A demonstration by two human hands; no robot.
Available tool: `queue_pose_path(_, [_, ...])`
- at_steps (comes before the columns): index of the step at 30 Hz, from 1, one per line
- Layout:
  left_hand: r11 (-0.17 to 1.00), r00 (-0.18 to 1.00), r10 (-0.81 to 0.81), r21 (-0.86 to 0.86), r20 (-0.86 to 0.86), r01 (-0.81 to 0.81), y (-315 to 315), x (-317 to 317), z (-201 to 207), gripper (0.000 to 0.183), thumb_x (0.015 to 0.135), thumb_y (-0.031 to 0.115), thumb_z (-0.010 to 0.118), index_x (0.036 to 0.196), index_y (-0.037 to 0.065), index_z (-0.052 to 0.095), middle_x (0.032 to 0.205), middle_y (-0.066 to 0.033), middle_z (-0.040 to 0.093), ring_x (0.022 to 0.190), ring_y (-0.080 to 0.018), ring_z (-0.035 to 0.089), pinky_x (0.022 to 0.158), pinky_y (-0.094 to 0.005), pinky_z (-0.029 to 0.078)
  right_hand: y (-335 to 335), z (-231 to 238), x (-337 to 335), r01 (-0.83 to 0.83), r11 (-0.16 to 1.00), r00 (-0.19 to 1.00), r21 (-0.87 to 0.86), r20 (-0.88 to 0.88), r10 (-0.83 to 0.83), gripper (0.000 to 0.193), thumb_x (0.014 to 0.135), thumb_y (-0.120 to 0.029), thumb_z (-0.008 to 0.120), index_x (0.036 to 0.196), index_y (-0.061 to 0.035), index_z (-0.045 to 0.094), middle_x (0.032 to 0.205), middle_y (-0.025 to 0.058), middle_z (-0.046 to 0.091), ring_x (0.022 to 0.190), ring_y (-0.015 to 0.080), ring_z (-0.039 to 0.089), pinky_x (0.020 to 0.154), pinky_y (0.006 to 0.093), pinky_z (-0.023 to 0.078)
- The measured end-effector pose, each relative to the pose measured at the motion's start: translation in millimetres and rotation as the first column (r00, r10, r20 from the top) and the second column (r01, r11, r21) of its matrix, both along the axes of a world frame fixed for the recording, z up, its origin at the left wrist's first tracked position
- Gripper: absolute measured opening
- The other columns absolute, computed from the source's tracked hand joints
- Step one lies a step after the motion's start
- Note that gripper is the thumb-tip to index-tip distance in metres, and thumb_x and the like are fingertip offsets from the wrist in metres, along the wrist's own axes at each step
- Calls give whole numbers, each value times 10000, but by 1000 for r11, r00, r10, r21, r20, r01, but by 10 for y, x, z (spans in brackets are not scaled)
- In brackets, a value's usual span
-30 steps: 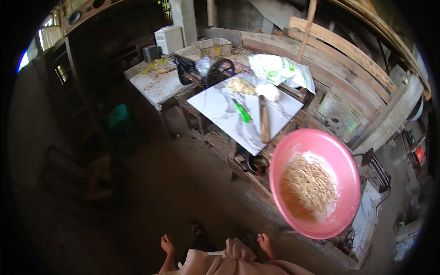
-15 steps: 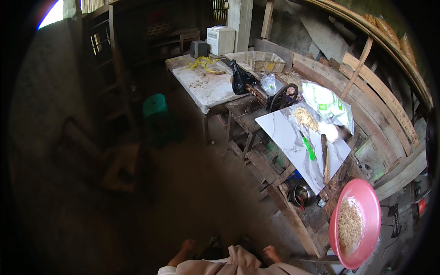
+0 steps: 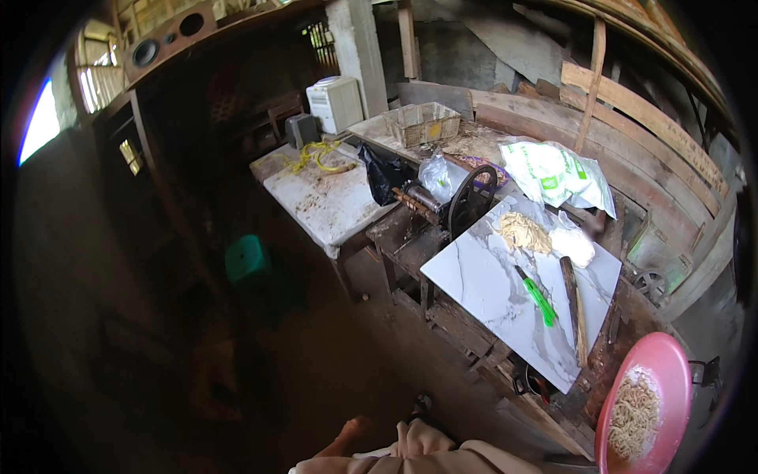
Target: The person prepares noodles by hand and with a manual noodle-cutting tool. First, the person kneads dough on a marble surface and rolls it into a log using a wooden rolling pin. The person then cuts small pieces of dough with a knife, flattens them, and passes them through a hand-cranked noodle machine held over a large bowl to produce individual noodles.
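My left hand hangs low beside my body, away from the table; its fingers are too dark and blurred to read, and nothing shows in it. My right hand is out of view. To the right lies a white marbled slab. On it are a pale crumbly dough-like heap, a white plastic-looking bundle, a knife with a bright green handle and a dark wooden stick. A pink basin at the lower right holds pale noodle-like strands dusted with white powder.
Behind the slab stands a hand-cranked machine with a dark wheel. A white and green sack lies farther back. The left table bears yellow cord and a black plastic bag. A green stool stands left.
My view has turned and come closer to the slab, which now looks larger. My right hand has left the view. My left hand still hangs low.
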State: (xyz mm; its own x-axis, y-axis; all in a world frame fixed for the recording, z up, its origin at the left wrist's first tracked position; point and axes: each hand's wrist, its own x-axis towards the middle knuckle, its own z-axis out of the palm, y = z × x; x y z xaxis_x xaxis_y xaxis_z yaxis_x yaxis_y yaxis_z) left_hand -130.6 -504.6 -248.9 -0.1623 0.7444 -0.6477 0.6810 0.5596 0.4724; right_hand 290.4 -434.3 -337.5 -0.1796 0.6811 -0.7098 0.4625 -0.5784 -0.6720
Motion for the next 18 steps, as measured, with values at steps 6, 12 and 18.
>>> queue_pose_path(6, [555, 809, 365, 589, 461, -587, 1411, -451, 882, 170, 915, 134, 489, 966, 15, 599, 860, -67, 630, 763, -107, 573, 725, -256, 466, 1565, 1203, -1610, -204, 835, 814, 511, -385, 435, 213, 939, -205, 491, 1041, -23, 536, 848, 21, 573, 739, 74, 520, 685, 232, 459])
queue_pose_path(12, [429, 782, -41, 718, 622, -548, 3352, 35, 2443, 209, 950, 173, 462, 966, 5, 585, 817, -23, 557, 777, -81, 512, 738, -218, 414, 2657, 3661, -1751, -250, 821, 712, 513, -477, 515, 237, 949, -192, 455, 1074, -23, 564, 862, 51, 608, 770, 100, 573, 706, 248, 479])
queue_pose_path(18, [639, 577, -366, 648, 731, -415, 4828, 764, 2583, 201, 952, 165, 458, 1051, 33, 573, 936, -9, 575, 846, -72, 540, 785, -230, 436, 3894, 4250, -1005, -36, 593, 999, 805, 46, -1, 197, 877, -141, 546, 1013, -6, 591, 949, 131, 637, 882, 218, 618, 754, 299, 479])
